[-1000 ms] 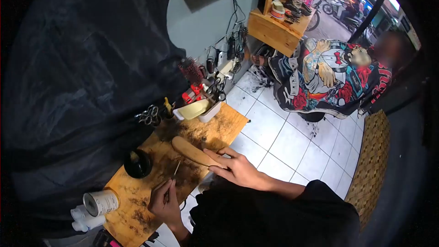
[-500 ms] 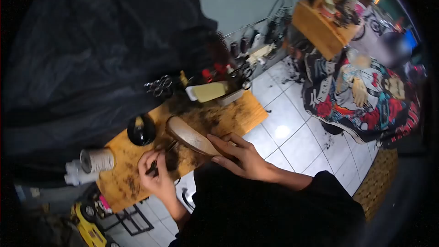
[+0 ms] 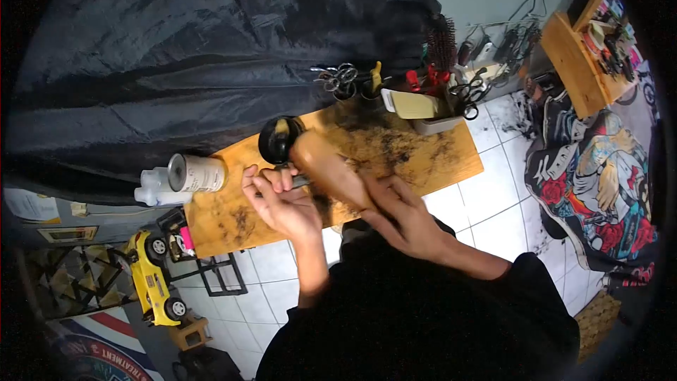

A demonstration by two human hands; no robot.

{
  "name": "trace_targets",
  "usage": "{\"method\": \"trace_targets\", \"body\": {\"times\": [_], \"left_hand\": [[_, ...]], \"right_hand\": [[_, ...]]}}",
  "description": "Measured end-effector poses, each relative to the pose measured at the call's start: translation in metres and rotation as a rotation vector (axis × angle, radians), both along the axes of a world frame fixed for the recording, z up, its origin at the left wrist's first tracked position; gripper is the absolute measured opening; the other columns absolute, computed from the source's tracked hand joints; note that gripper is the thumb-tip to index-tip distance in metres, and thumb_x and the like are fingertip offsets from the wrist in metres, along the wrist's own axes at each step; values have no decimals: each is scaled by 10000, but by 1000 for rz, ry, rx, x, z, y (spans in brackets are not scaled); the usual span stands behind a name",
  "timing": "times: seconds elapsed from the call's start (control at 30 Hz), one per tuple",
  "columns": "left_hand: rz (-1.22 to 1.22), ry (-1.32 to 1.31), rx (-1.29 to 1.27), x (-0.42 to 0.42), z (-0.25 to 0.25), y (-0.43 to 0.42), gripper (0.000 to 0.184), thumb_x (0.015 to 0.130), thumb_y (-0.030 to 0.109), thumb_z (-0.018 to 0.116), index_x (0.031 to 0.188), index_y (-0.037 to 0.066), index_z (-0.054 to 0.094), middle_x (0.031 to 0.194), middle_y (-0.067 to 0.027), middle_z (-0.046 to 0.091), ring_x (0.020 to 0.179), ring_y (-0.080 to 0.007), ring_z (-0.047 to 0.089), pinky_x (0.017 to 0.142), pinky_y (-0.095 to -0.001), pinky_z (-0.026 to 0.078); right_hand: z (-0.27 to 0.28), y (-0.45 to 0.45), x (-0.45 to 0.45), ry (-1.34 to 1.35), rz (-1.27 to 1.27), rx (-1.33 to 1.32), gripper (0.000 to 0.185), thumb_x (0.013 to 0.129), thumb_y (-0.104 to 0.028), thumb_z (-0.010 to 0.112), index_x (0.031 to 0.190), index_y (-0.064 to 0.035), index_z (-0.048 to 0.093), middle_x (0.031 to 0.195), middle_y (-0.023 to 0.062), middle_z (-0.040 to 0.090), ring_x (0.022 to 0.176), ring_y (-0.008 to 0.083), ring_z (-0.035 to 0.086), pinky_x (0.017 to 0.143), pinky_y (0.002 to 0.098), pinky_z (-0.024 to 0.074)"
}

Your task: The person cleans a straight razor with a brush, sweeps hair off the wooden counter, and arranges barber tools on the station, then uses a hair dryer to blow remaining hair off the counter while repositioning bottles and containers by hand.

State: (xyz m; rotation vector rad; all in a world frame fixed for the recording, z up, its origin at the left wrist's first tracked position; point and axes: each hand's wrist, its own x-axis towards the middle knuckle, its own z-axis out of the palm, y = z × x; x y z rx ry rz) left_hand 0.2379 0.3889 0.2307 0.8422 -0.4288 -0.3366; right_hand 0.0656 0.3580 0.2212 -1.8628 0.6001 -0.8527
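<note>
A big black cloth (image 3: pixel 176 49) is hanging along the back, and in front of it a wooden desk (image 3: pixel 211 222) is holding lots of dark hair bits (image 3: pixel 405 144). Off to the right, a bright cloth with red roses (image 3: pixel 592 190) is draping down. A yellow toy car (image 3: pixel 149 286) is sitting past the desk's left end. Over the middle of the desk, the right hand (image 3: pixel 405 219) is gripping the near end of a rounded brown wooden tool (image 3: pixel 328 166). Just beside the tool, the left hand (image 3: pixel 285 208) is facing palm up, its fingers curling. A can (image 3: pixel 201 173) is sitting on the desk's left part, and a black bowl (image 3: pixel 266 140) is resting near the tool's far end. By the left fingertips, a small grey thing (image 3: pixel 302 180) is showing, too blurry to name; I cannot tell whether they are gripping it.
</note>
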Motion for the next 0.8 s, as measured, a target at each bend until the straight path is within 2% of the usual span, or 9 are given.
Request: {"method": "trace_targets", "body": {"times": [0.2,0.27,0.33,0.43,0.6,0.67,0.73,0.77,0.8], "left_hand": [[28,-143,-127,21,3,14,130,1008,201,422,1078,94,444,698,25,315,647,-85,322,709,-269,369],[17,-125,-117,24,4,19,115,1007,187,419,1070,94,443,697,22,319,633,-85,328,708,-276,372],[3,-4,-131,22,1,21,109,1001,177,435,1070,93,439,697,23,323,630,-84,335,699,-283,374],[-146,181,-117,12,-6,25,123,996,168,445,1068,70,427,710,20,331,661,-90,355,740,-294,404],[-217,558,1,12,-19,37,135,996,162,440,1068,50,421,775,-3,372,740,-129,409,822,-337,447],[-383,547,-132,16,-27,46,141,1003,140,404,1105,42,411,867,-52,461,868,-185,508,916,-368,449],[-303,580,100,3,-2,42,179,1011,121,347,1163,39,390,1051,-143,524,1102,-268,524,1016,-396,414],[-415,487,32,7,-12,49,220,993,65,367,1212,48,369,1228,-222,481,1268,-328,428,1092,-428,345],[-411,487,29,3,-12,48,220,993,65,367,1212,48,369,1228,-222,481,1268,-328,428,1092,-428,345]], "right_hand": [[-37,-11,4,139,-45,-76,538,888,-201,621,1334,33,431,920,199,526,751,323,567,665,370,491],[-31,-17,-5,252,-142,207,563,855,-134,669,1326,66,436,985,209,547,868,262,584,728,350,491],[-29,-17,-4,268,-124,191,579,830,-129,705,1296,82,435,1023,188,565,935,234,586,764,341,495],[-33,-14,12,-26,33,329,535,809,-141,741,1204,22,421,1033,115,579,1013,176,560,826,323,491],[-30,-13,28,-141,9,455,458,844,-159,709,1176,24,452,997,85,568,907,124,553,777,279,475],[-30,-17,29,-100,6,458,426,860,-166,693,1163,22,461,979,73,562,869,106,543,755,261,466],[-35,-20,31,-100,-11,391,384,886,-176,661,1153,21,470,954,57,549,823,86,512,714,239,444],[-37,-19,34,-99,-3,391,384,886,-176,661,1153,21,470,954,57,549,823,86,512,714,239,444],[-37,-19,37,-144,-47,447,381,876,-179,672,1142,25,491,903,78,570,790,101,521,693,262,452]]}}
